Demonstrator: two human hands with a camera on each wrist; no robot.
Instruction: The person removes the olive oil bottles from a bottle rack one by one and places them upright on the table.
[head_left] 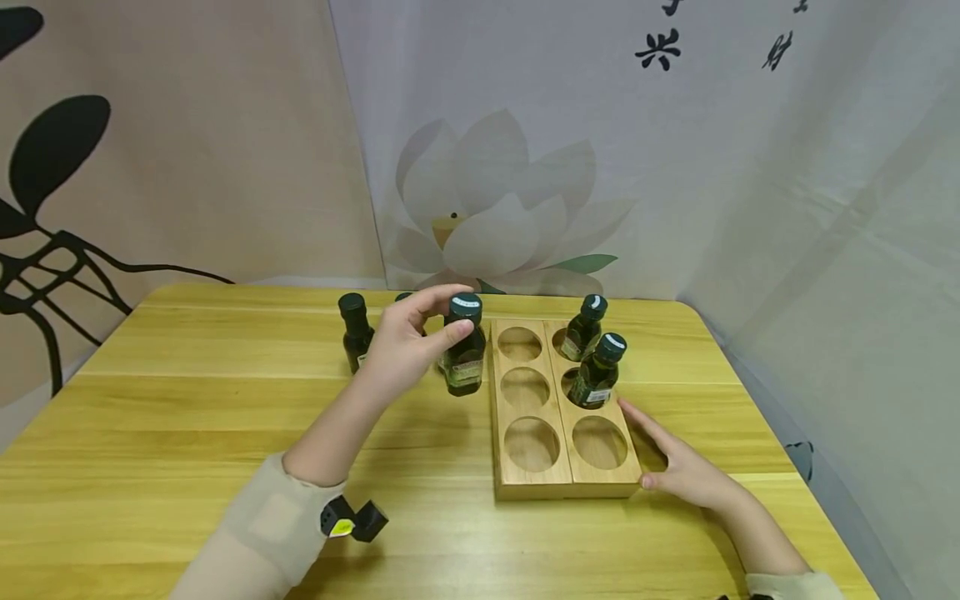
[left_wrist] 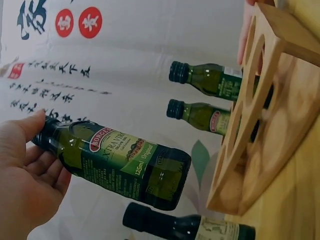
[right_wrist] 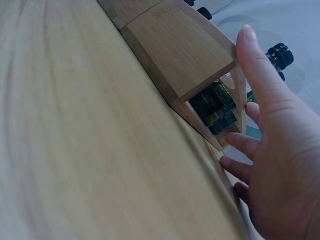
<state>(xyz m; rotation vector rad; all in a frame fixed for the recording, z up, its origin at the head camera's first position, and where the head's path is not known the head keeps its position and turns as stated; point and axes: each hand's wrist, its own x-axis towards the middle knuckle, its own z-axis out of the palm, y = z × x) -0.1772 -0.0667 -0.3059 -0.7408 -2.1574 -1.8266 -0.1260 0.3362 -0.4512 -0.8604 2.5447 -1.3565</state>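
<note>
My left hand [head_left: 408, 342] pinches a small olive oil bottle [head_left: 465, 358] by its dark cap, between thumb and fingers. It hangs upright just left of a wooden rack [head_left: 531, 492] with two rows of round holes. In the left wrist view the bottle's green label [left_wrist: 120, 157] faces the camera. Two similar bottles, one nearer [head_left: 596, 373] and one farther [head_left: 583, 329], stand in the right row's middle and back holes. My right hand [head_left: 686, 471] lies along the rack's right side, fingers extended, thumb at the near corner.
A dark bottle [head_left: 356, 333] stands on the wooden table [head_left: 187, 400] left of my left hand. Another bottle's cap [head_left: 402, 296] shows behind that hand, mostly hidden. A printed cloth backdrop [head_left: 510, 208] rises behind the table's far edge.
</note>
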